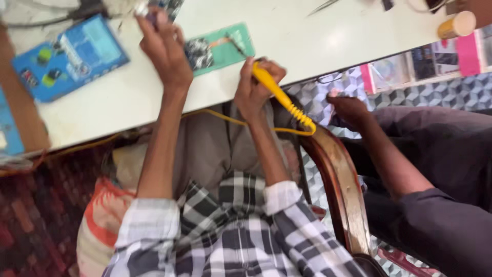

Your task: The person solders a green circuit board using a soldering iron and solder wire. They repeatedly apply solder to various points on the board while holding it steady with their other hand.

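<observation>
My right hand (259,87) grips a yellow soldering iron (277,95) like a pen, its tip reaching to a green mat (230,48) on the white table (307,36). A small dark circuit part (199,54) lies on that mat. A yellow cord (220,117) trails from the iron across my lap. My left hand (164,48) rests on the table just left of the mat, fingers curled around something small that I cannot make out. Both arms wear rolled-up checked sleeves.
A blue box (72,56) lies at the table's left. A yellow cylinder (457,24) stands at the far right. Another person's arm (389,149) in dark clothing sits to my right, beyond a wooden chair arm (341,179). Patterned floor shows below.
</observation>
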